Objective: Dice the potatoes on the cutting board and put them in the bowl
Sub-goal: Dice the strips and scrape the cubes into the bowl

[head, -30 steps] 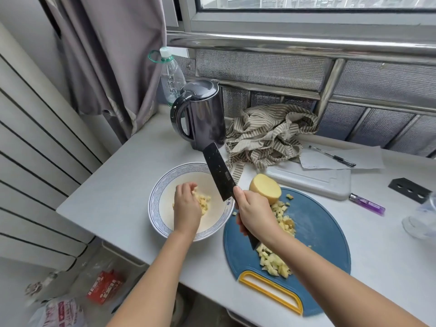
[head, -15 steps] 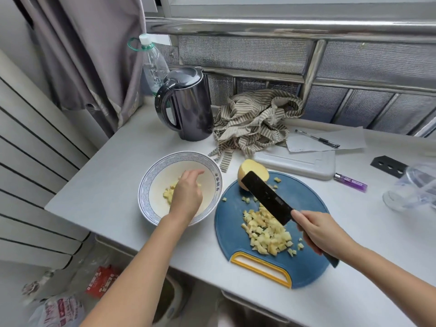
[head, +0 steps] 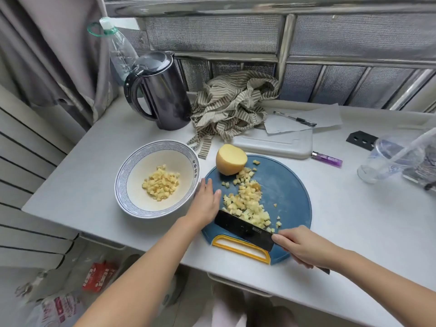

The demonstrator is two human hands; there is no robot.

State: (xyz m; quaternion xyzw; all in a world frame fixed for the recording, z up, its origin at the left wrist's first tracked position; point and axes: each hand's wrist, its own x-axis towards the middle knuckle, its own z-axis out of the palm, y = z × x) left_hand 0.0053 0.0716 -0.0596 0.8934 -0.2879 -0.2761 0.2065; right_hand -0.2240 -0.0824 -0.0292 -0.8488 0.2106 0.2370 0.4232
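With right hand (head: 304, 249) gripped knife (head: 245, 230), blade at 6 o'clock of diced potato pile (head: 247, 204). Rested left hand (head: 205, 202) flat, fingers straight, on cutting board (head: 287, 192) at pile's 9 o'clock. Noted half potato (head: 231, 159) at board's 11 o'clock, bowl (head: 132, 166) at 9.

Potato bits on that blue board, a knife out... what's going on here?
A person is dicing potatoes. The right hand grips a knife, its blade set against the near side of the dice piled on the board. The left hand lies open at the board's left edge, between the pile and the bowl, which holds some dice. A half potato waits uncut at the board's far edge.
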